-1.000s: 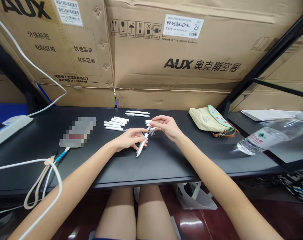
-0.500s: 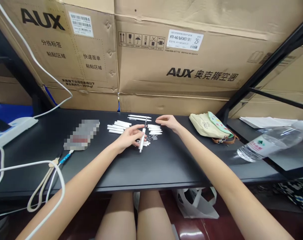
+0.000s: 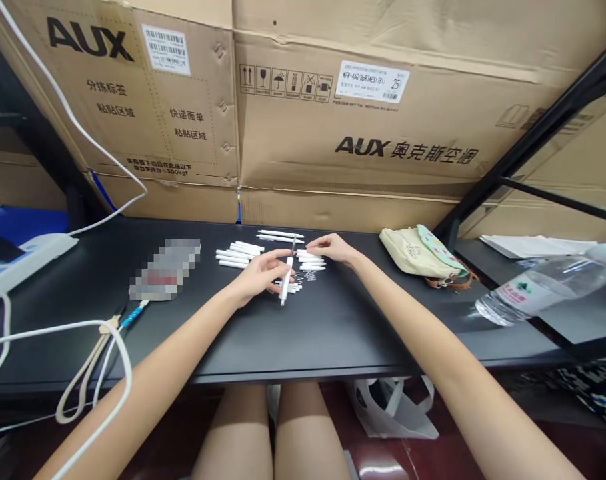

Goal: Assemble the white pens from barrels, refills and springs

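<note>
My left hand point(image 3: 263, 277) is closed around a white pen barrel point(image 3: 286, 283), held tilted with a dark-tipped refill point(image 3: 293, 245) sticking out of its far end. Just right of it, my right hand point(image 3: 335, 248) has its fingertips pinched at the top of a row of short white pointed pen sections point(image 3: 311, 260). Small springs point(image 3: 310, 275) lie below that row. Partly behind my left fingers are small white pen parts point(image 3: 295, 288). Several white pen tubes point(image 3: 235, 255) lie left of my left hand, and two whole pens point(image 3: 280, 237) rest behind.
Large cardboard boxes point(image 3: 363, 160) stand along the back of the black table point(image 3: 303, 340). On the right are a cream pouch point(image 3: 407, 250) and a water bottle point(image 3: 537, 287). At left lie a pixelated item point(image 3: 165, 270), a white cable point(image 3: 125, 353) and a power strip point(image 3: 37, 257).
My right hand has come down and left onto the short pen sections, its fingers drawing together. My left hand keeps holding the pen barrel in nearly the same place.
</note>
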Available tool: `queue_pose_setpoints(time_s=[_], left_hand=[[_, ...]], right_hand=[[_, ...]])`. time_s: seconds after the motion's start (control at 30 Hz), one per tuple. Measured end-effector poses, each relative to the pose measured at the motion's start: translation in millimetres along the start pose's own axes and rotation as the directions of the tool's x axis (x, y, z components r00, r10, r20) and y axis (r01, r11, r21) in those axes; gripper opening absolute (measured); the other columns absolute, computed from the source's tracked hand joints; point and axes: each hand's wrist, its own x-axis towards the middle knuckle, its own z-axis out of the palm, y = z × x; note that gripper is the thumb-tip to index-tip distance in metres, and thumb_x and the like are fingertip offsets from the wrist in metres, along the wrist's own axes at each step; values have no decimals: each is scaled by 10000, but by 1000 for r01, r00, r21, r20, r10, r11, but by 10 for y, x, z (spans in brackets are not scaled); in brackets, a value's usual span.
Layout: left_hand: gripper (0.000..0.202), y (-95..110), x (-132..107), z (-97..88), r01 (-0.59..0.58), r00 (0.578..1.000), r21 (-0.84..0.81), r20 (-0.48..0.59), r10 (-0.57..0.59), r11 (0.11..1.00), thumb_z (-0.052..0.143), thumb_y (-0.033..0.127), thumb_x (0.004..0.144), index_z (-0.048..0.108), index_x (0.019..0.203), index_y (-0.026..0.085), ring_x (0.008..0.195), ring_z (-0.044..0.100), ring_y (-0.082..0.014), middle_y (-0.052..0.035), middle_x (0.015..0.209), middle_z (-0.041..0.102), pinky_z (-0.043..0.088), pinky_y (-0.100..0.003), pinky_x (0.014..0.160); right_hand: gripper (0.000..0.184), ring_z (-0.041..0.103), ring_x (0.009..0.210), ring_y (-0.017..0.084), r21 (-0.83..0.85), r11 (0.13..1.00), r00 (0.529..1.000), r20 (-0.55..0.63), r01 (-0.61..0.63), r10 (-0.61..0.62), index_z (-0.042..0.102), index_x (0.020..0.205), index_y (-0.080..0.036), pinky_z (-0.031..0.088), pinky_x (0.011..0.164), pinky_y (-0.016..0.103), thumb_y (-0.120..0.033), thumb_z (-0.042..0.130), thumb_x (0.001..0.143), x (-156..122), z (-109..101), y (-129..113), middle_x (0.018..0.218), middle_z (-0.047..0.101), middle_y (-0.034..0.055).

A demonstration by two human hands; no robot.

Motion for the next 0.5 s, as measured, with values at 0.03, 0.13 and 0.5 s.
queue_pose_setpoints(time_s=[0.03, 0.13, 0.5], left_hand=[[518, 1, -1, 1, 0, 1000, 3, 1, 0, 1000, 692, 322, 749, 531, 1223, 185, 786, 647, -174, -59, 856, 663, 532, -240, 561], [509, 12, -7, 2, 7, 1000, 15, 1, -7, 1000, 681, 315, 759, 527, 1228, 189, 793, 646, -173, -59, 864, 664, 533, -240, 568], [565, -9, -31, 22, 54, 987, 75, 147, -64, 996, 699, 380, 734, 522, 1224, 160, 832, 650, -210, -89, 883, 658, 530, -273, 586]], right_hand=[[324, 556, 647, 132, 3, 1000, 1000, -2, -2, 2, 734, 763, -123, 434, 619, 254, -372, 754, 556, -3, 2, -4, 721, 693, 50], [325, 566, 664, 135, 28, 999, 1000, -17, 15, -14, 731, 765, -127, 444, 642, 259, -392, 746, 578, -18, 7, -16, 739, 697, 51], [302, 551, 618, 81, 524, 836, 913, -402, 161, 76, 656, 726, -183, 449, 576, 218, -348, 800, 519, -363, 21, -151, 719, 637, -3]])
